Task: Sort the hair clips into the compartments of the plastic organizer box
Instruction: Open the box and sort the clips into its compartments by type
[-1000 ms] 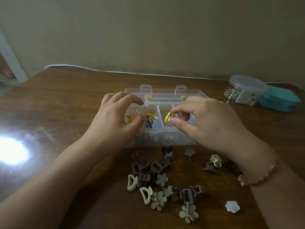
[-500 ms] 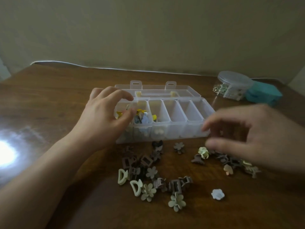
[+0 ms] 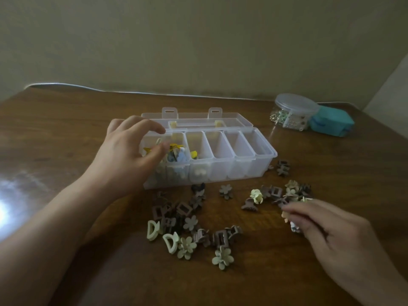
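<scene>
Right hand: I've got my right hand (image 3: 326, 235) low on the right side of the bench (image 3: 66, 129), fingers curled around a small pale clip (image 3: 286, 215) at the edge of the right-hand scatter; whether the clip is off the wood I cannot tell.
Left hand: my left hand (image 3: 130, 155) sits on the left end of the box (image 3: 249, 166), thumb and fingers curved over its leftmost compartment, near a yellow clip (image 3: 147, 149); I cannot tell if it holds anything.
Box lie: long axis runs left to right across me, lid (image 3: 234, 118) folded back behind it, beyond both hands.
Key relation: from the right hand the box is up and to the left; its empty right-end compartments are the closer ones, I judge.
Filled so far: colourful clips in the left compartments only.
Loose clips: brown and green pile (image 3: 189, 226) in front of the box, between my hands.
Surface: dark glossy wood, a bright glare at the left edge.
Room: plain wall behind; a clear jar (image 3: 293, 111) and teal case (image 3: 331, 124) far right.
</scene>
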